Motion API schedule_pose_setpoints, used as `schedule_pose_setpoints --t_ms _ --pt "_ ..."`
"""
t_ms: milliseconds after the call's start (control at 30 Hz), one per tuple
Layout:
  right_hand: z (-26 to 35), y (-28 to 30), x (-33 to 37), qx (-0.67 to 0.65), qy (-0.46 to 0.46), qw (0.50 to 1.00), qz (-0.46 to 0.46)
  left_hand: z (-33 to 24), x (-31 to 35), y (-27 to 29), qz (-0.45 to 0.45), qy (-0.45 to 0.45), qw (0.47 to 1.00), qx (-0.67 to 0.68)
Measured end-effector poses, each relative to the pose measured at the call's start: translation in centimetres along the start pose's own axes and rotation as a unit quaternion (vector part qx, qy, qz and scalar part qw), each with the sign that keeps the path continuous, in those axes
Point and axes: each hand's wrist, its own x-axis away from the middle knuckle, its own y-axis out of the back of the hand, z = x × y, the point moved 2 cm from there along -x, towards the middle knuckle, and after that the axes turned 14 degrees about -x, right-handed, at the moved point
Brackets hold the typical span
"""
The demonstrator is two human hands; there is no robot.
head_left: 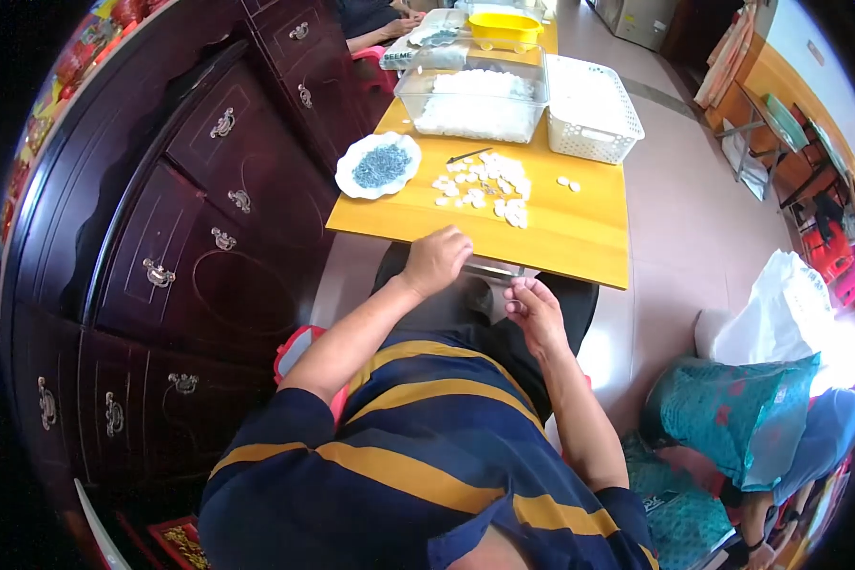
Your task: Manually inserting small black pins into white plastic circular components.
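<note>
Over my lap, just off the table's front edge, my left hand [437, 261] is closed around one end of a thin grey metal-looking strip [489, 272]. My right hand [534, 309] pinches at the strip's other end, its fingertips curled; anything smaller there is too fine to make out. On the yellow wooden table [570, 228] ahead lie several small white round pieces [503, 176] in a loose heap. A dark slim tool [469, 155] rests behind them. To the left, a white scalloped plate [351, 185] holds many small blue-grey pieces [382, 165].
A clear bin [418, 95] of white pieces and a white perforated basket [594, 142] stand farther back, with a yellow basin [503, 28] beyond. Dark drawers [209, 218] line the left. Teal bags [731, 408] sit at right. Other people are at far left and lower right.
</note>
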Motion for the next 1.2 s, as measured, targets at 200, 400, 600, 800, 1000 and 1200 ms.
schedule_pose_setpoints --t_ms 200,400,600,800,1000,1200 --pt "-0.2 0.0 -0.1 0.011 -0.007 1.0 0.011 2.3 -3.4 0.2 -0.031 0.064 0.997 -0.023" --pt "-0.3 0.4 -0.3 0.036 -0.009 0.999 -0.002 3.4 -3.2 -1.9 0.015 0.032 0.999 -0.036" --pt "-0.7 0.6 -0.5 0.052 0.012 0.999 -0.005 1.7 -1.5 -1.4 -0.041 0.017 0.995 -0.092" --pt "-0.9 0.3 -1.6 0.06 0.018 0.998 -0.005 -0.7 -0.1 -1.5 -0.034 -0.02 0.999 -0.032" --pt "-2.1 1.1 -5.0 -0.06 -0.031 0.997 -0.036 -4.0 0.5 -2.4 -0.047 -0.078 0.996 -0.015" --pt "-3.8 0.4 -6.7 -0.205 -0.052 0.974 -0.081 -5.9 0.6 -2.9 -0.062 -0.069 0.995 0.042"
